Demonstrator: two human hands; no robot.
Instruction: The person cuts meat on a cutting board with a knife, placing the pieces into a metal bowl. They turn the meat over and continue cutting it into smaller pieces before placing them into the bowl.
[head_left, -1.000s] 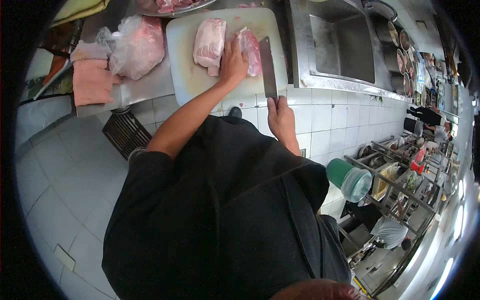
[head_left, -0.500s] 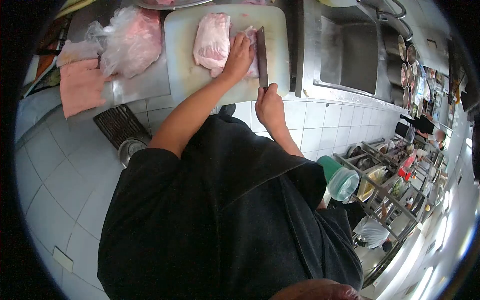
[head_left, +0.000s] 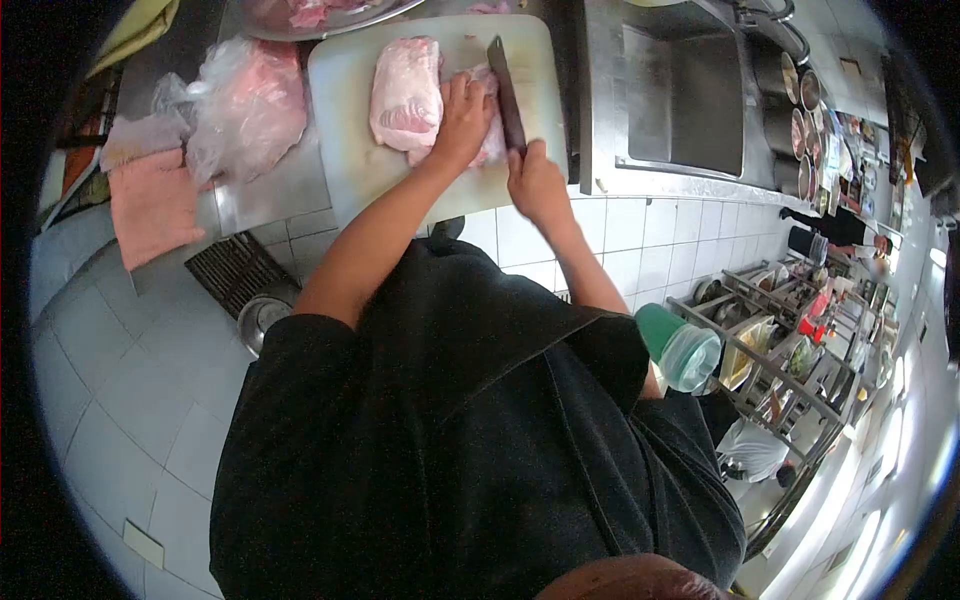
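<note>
Where the right hand grips: fingers closed round the handle of the long dark steel knife, tip towards 11 o'clock.
Left hand: open, laid over the smaller pink raw meat piece.
Large pale-pink meat slab: at its 10 o'clock, on the white plastic board.
</note>
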